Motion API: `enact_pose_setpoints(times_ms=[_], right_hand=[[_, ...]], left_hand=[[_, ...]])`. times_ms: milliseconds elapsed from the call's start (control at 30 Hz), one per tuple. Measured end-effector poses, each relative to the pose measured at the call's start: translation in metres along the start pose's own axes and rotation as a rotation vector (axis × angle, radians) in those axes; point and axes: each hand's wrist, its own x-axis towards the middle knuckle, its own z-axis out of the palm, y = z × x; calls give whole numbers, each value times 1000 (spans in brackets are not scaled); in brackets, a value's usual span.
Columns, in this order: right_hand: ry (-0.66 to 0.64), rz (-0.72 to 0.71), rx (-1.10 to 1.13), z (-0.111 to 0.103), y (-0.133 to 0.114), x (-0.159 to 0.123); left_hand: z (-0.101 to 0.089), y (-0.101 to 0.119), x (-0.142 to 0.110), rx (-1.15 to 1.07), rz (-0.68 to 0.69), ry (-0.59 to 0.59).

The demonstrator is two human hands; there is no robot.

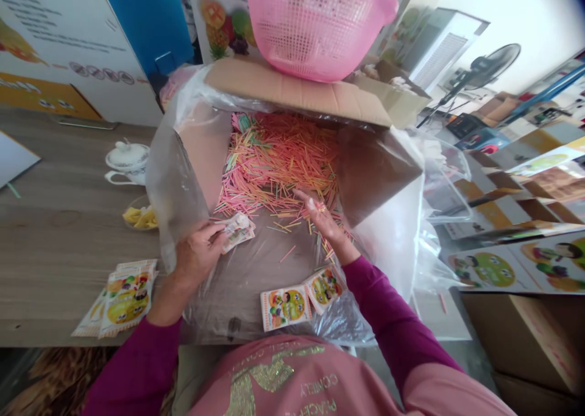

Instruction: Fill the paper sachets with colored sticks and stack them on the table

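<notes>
My left hand (201, 251) grips a small printed packet (236, 230), fingers closed on its left end. Thin pink, yellow and green sticks (287, 160) lie heaped in a cardboard box (208, 157) lined with clear plastic. Just at the near edge of that heap, my right hand (322, 220) is stretched out with its fingers extended and touches or hovers over the sticks; I cannot tell which. Two flat printed packets (286, 306) rest on the plastic near my body. More packets (125, 297) are stacked on the table at the left.
A pink plastic basket (320, 29) stands behind the box flap (297, 90). To the left are a lidded cup (129, 162) and a small dish of yellow pieces (139, 216). Cartons (516, 264) and a fan (491, 69) stand at the right.
</notes>
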Motion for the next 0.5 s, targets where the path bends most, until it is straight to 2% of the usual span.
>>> enact_pose_setpoints(times_ms=[67,133,200,267,333,400,500], right_hand=[[-33,60,-95,3,-2,2],[-111,167,-281,8,-3,7],[-190,257,-432,13,-2,13],[-220,286,-476,15,2,16],[-164,255,-393,11,6,16],[-80,199,-220,3,7,13],[-10,120,31,-12,-4,11]], left_hand=[[0,3,-2,9,20,-18],[2,8,-4,0,41,-29],[4,11,-7,-22,69,-2],[4,13,-9,-57,94,40],[3,14,-9,-111,110,82],[2,18,-9,-190,108,128],[8,31,-8,-378,57,156]])
